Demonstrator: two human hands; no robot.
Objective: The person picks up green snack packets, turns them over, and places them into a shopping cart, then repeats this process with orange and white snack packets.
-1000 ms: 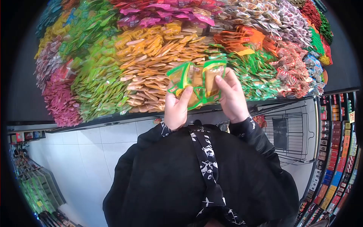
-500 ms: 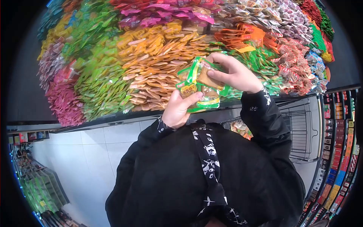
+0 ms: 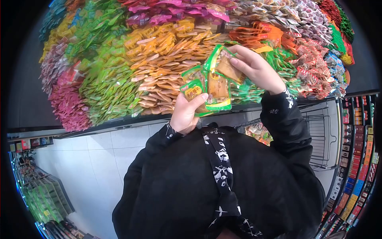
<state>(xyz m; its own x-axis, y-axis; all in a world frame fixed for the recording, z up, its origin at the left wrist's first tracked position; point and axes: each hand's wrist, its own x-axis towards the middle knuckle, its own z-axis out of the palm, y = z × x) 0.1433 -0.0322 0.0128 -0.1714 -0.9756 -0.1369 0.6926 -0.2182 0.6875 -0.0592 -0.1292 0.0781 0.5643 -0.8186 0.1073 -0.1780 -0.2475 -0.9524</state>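
My left hand [image 3: 186,113] is closed, thumb on top, around a few small green-and-clear snack packets [image 3: 193,89] fanned out above the front edge of the display. One packet [image 3: 218,88] with a brown block inside stands upright between my two hands. My right hand [image 3: 260,71] pinches another snack packet [image 3: 229,68], also with a brown piece showing through, at the upper right of the bunch. It overlaps the upright one. How many packets lie under my left thumb is hidden.
Sloping rows of orange packets [image 3: 163,73], green packets [image 3: 111,91] and pink packets [image 3: 69,105] fill the display ahead. Below its edge, a wire shopping cart [image 3: 318,139] holds colourful packets [image 3: 260,133]. Stocked shelves [image 3: 356,159] stand at right; tiled floor [image 3: 95,159] lies at left.
The bunched packets have been spread into a fan. My right hand has moved slightly right and up with its packet, and the middle packet now faces up more plainly.
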